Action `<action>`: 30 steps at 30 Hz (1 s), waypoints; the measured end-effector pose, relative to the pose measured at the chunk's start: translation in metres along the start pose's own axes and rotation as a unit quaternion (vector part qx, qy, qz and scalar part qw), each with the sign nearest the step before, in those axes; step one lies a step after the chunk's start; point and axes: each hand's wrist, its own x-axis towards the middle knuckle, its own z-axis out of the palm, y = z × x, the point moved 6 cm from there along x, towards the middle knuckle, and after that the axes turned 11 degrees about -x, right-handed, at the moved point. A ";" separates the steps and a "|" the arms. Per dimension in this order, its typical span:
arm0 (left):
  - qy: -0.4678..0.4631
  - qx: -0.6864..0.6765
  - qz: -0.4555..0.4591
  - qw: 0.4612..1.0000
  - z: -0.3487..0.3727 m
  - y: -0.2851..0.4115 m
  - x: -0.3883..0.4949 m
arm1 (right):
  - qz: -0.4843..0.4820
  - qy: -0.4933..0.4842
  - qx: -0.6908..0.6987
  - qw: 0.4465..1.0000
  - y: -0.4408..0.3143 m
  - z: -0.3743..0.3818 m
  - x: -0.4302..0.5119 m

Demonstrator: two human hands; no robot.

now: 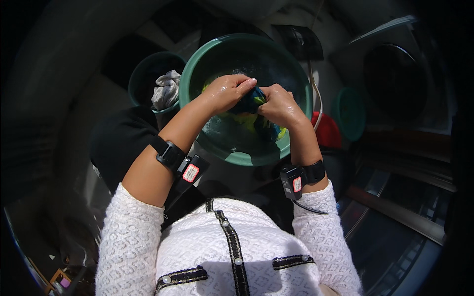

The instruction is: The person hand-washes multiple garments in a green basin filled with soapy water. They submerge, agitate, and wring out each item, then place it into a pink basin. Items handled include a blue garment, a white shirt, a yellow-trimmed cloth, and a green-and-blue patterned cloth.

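Both my hands are over a large green plastic basin [242,158] that holds water with some suds. My left hand [229,92], wet, grips one part of a dark blue and yellow-green cloth [249,100]. Close beside it, my right hand [279,103] clutches the same cloth in its bent fingers. Part of the cloth hangs below my hands into the basin, and more yellow-green fabric lies in the water. The fingertips of my right hand are partly hidden by the hand itself.
A smaller green bucket [137,70] with a bunched white cloth [166,90] stands left of the basin. To the right are a red plastic container [326,131], another green basin [350,114] and a pale hose [317,88]. A dark, flat object [300,41] lies behind.
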 end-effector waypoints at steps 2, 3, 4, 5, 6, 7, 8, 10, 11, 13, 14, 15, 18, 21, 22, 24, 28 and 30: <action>-0.048 -0.150 -0.040 0.987 0.007 0.003 0.001 | -0.020 0.041 0.084 0.995 -0.007 -0.021 -0.015; -0.058 -0.187 -0.039 0.980 0.007 0.008 0.000 | -0.041 0.066 0.139 0.987 -0.012 -0.029 -0.022; -0.061 -0.228 -0.052 0.970 0.008 0.011 -0.002 | -0.067 0.087 0.200 0.974 -0.017 -0.037 -0.029; -0.074 -0.278 -0.058 0.956 0.010 0.016 -0.004 | -0.085 0.110 0.239 0.961 -0.020 -0.044 -0.034; -0.082 -0.271 -0.082 0.956 0.010 0.018 -0.005 | -0.107 0.129 0.282 0.945 -0.024 -0.051 -0.038; -0.075 -0.272 -0.082 0.956 0.008 0.022 -0.006 | -0.107 0.140 0.326 0.929 -0.025 -0.055 -0.042; -0.074 -0.277 -0.073 0.955 0.008 0.026 -0.006 | -0.135 0.153 0.332 0.921 -0.027 -0.062 -0.047; -0.077 -0.274 -0.049 0.957 0.008 0.034 -0.007 | -0.166 0.183 0.404 0.881 -0.030 -0.071 -0.053; -0.088 -0.302 -0.051 0.948 0.010 0.036 -0.007 | -0.181 0.195 0.445 0.855 -0.030 -0.074 -0.054; -0.107 -0.351 -0.044 0.929 0.012 0.040 -0.009 | -0.168 0.218 0.500 0.821 -0.026 -0.077 -0.053; -0.126 -0.367 -0.047 0.920 0.013 0.041 -0.010 | -0.159 0.232 0.527 0.802 -0.022 -0.078 -0.050; -0.134 -0.349 -0.019 0.927 0.013 0.043 -0.010 | -0.162 0.240 0.554 0.780 -0.020 -0.077 -0.047; -0.157 -0.303 0.037 0.939 0.017 0.046 -0.012 | -0.068 0.231 0.617 0.749 -0.001 -0.071 -0.026; -0.124 -0.146 0.017 0.981 0.024 0.032 -0.010 | -0.039 0.196 0.667 0.718 0.003 -0.063 -0.006; -0.093 -0.125 0.036 0.987 0.025 0.031 -0.009 | -0.034 0.182 0.678 0.711 0.001 -0.060 0.000; -0.083 -0.141 -0.019 0.986 0.029 0.017 -0.007 | 0.015 0.160 0.668 0.727 -0.002 -0.053 0.004; -0.030 -0.103 -0.043 0.993 0.027 0.003 -0.005 | -0.029 0.211 0.396 0.893 -0.018 -0.065 -0.008; -0.011 -0.079 -0.036 0.996 0.025 0.002 -0.006 | 0.033 0.262 0.165 0.950 -0.019 -0.068 -0.015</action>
